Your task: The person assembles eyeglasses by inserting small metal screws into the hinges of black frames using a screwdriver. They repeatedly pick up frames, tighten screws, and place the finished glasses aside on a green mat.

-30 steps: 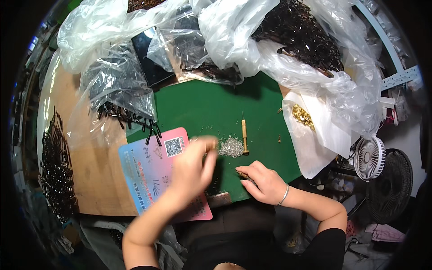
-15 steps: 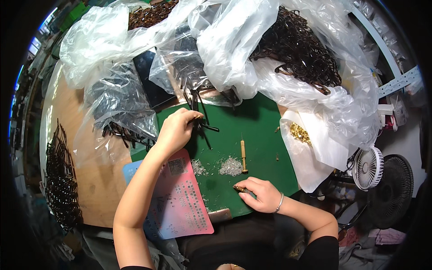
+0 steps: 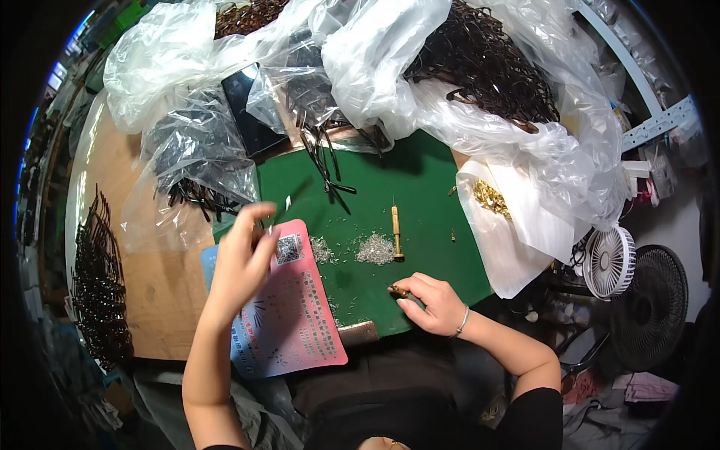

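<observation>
My left hand [image 3: 244, 262] is raised above the upper edge of a pink-and-blue printed card [image 3: 319, 330]. Its fingers pinch a thin dark piece, blurred by motion, which looks like an eyeglass temple. My right hand [image 3: 433, 306] rests at the near right of the green mat [image 3: 442, 187], closed on a small gold-brown piece [image 3: 399, 291] whose kind I cannot make out. Beyond it a gold screwdriver [image 3: 397, 234] lies beside a heap of tiny clear bits [image 3: 375, 249]. Several dark eyeglass temples [image 3: 324, 161] stick out of a plastic bag onto the mat's far edge.
Clear plastic bags [image 3: 379, 71] with a large pile of dark temples [image 3: 487, 67] fill the table's back. White paper [image 3: 517, 232] at right holds gold metal parts [image 3: 491, 199]. A bundle of dark temples [image 3: 101, 285] lies far left. A white fan [image 3: 609, 261] stands right.
My left hand has moved from the temples at the mat's far edge toward me and left, over the card, carrying a thin dark piece. My right hand stays nearly still.
</observation>
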### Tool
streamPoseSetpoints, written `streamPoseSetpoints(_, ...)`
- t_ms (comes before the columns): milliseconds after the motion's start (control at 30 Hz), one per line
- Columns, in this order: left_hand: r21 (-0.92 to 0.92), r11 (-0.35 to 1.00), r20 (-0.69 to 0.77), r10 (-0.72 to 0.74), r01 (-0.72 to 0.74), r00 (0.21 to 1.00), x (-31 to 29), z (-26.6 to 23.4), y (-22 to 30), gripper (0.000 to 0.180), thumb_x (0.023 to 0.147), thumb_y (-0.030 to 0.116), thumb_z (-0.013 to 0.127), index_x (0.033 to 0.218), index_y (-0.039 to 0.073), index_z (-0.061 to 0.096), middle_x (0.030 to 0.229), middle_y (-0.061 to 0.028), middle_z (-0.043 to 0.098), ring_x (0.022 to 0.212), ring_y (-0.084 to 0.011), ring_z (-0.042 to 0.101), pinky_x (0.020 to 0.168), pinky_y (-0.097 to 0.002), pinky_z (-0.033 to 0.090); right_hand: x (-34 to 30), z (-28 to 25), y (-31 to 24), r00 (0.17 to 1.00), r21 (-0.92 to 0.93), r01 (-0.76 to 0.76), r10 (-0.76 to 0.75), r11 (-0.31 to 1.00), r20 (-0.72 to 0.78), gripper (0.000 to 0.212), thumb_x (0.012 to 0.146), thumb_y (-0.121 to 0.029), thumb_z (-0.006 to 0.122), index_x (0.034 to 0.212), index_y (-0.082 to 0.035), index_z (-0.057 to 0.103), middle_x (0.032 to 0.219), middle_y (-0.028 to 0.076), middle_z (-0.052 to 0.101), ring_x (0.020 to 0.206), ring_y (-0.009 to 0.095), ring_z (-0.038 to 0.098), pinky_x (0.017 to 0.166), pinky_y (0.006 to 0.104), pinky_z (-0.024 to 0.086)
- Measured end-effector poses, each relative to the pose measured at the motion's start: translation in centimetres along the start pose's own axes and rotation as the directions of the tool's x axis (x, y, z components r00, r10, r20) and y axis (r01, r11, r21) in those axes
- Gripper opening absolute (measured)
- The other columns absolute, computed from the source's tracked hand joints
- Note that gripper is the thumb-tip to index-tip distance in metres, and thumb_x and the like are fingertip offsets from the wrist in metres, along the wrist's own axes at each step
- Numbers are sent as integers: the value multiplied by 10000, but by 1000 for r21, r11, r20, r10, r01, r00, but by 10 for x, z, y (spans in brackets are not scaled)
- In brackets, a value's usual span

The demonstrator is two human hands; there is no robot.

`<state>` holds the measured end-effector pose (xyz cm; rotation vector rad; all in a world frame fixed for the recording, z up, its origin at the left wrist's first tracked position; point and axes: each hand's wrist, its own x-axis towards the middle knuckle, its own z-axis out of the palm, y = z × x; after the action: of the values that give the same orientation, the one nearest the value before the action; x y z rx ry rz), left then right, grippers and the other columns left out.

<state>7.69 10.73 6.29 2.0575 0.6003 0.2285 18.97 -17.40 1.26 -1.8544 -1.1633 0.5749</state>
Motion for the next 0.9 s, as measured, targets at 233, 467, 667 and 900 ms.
streamPoseSetpoints(233, 493, 866, -106, 147, -76, 983, -47, 21, -12, 210, 793, 171, 660, 948, 64, 565, 848, -135, 547, 673, -313, 606, 591, -394, 484, 10, 8, -5, 1000, -62, 0, 1, 998, 21, 181, 833, -168, 580, 955, -33, 578, 812, 115, 586, 667, 264, 593, 591, 340, 478)
streamPoseSetpoints(467, 307, 945, -60, 140, -115, 988, -31, 52, -27, 170, 770, 99, 676, 837, 24, 538, 753, -126, 517, 655, -273, 544, 595, -342, 450, -3, -15, -9, 991, 6, -86, 85, 996, 99, 237, 865, -187, 557, 1036, -22, 555, 904, 131, 551, 790, 259, 575, 693, 324, 464)
streamPoseSetpoints(667, -184, 983, -81, -22, 7, 996, -55, 31, 19, 77, 858, 25, 559, 915, -26, 547, 718, -63, 589, 636, -102, 554, 599, -233, 443, -6, -58, -3, 877, -49, -460, 444, 887, -185, 310, 798, -262, 648, 944, -2, 565, 861, 138, 594, 792, 251, 594, 716, 343, 476)
streamPoseSetpoints(900, -644, 756, 67, -93, 114, 993, -109, 48, 15, 247, 875, 4, 542, 1116, -39, 568, 843, -30, 602, 709, -81, 590, 659, -198, 472, 30, -66, 35, 817, -203, -569, 521, 796, -249, 330, 718, -267, 723, 879, -6, 601, 822, 173, 618, 764, 272, 613, 686, 352, 474)
